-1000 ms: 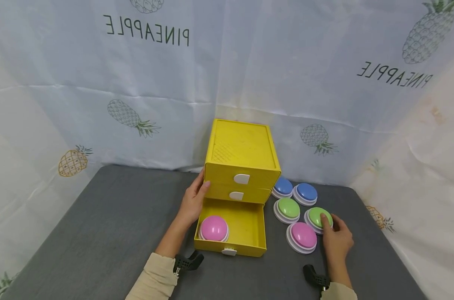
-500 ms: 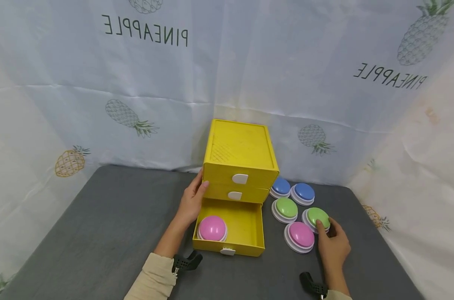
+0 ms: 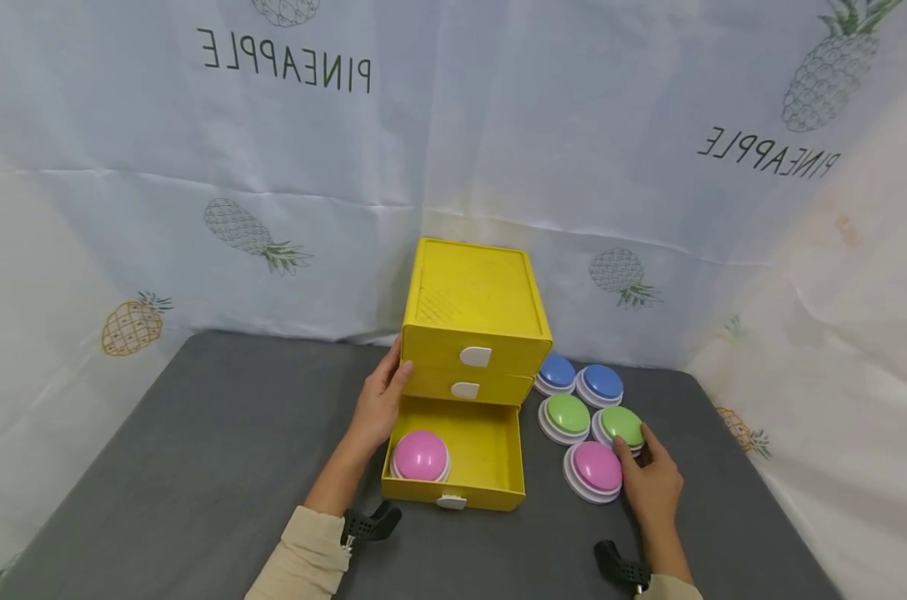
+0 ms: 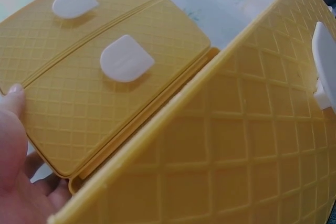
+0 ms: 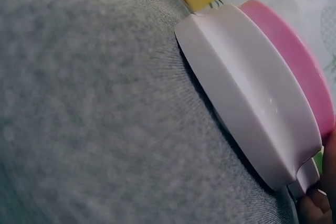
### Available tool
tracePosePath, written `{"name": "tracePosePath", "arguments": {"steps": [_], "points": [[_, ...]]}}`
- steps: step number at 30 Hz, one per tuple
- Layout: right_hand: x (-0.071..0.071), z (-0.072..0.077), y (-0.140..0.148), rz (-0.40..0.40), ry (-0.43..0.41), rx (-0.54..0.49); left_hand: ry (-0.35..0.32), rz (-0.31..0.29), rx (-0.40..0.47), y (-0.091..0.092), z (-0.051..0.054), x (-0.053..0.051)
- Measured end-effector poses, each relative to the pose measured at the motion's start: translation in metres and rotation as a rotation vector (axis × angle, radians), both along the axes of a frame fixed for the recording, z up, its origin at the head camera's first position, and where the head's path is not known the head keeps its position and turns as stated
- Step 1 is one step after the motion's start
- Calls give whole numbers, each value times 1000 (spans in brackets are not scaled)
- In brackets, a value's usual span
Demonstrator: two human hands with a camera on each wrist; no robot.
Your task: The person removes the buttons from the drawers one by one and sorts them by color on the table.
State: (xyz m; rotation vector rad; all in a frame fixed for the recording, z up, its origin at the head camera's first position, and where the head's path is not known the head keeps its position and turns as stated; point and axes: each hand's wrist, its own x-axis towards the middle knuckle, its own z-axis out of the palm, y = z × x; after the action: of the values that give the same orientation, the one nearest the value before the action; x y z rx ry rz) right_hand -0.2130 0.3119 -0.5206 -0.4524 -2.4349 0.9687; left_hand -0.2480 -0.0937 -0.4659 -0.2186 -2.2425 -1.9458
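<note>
A yellow drawer unit point(image 3: 483, 287) stands at the back of the dark table with its bottom drawer point(image 3: 491, 442) pulled out. A pink buzzer button point(image 3: 421, 456) on a white base sits in that drawer, on the left. My left hand point(image 3: 377, 404) lies against the unit's left side, thumb at the front edge. My right hand point(image 3: 654, 483) holds a green buzzer button point(image 3: 623, 425) between thumb and fingers at its right rim. In the right wrist view, a second pink buzzer button point(image 5: 294, 56) on its white base largely hides the green one.
To the right of the unit, another green buzzer button point(image 3: 568, 413) and two blue ones point(image 3: 603, 382) stand on the table. The upper two drawers, with white handles point(image 4: 126, 59), are closed. A pineapple-print curtain point(image 3: 311, 150) hangs right behind the table.
My right hand has moved left with the green buzzer button, bringing it closer to the other green one. The whole head view has shifted slightly. My left hand stays against the drawer unit.
</note>
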Motion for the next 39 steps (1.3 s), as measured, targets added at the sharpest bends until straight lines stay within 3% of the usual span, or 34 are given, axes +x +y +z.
{"name": "tracePosePath", "arguments": {"steps": [5, 11, 20, 24, 29, 33, 39], "points": [[-3, 0, 2, 6, -30, -44, 1, 15, -32, 1, -1, 0], [-6, 3, 4, 5, -4, -153, 10, 4, -16, 2, -2, -2], [-3, 13, -3, -16, -29, -143, 18, 7, -9, 1, -1, 0], [1, 29, -12, -40, 15, -127, 5, 1, -8, 0, -2, -1], [10, 60, -28, 6, 71, -106, 2, 1, -10, 2, -2, -1], [18, 84, -47, 101, 100, -124, 10, 2, -6, 2, 0, 0], [27, 107, -78, 281, 131, -166, 21, -4, -10, 1, -1, 0]]}}
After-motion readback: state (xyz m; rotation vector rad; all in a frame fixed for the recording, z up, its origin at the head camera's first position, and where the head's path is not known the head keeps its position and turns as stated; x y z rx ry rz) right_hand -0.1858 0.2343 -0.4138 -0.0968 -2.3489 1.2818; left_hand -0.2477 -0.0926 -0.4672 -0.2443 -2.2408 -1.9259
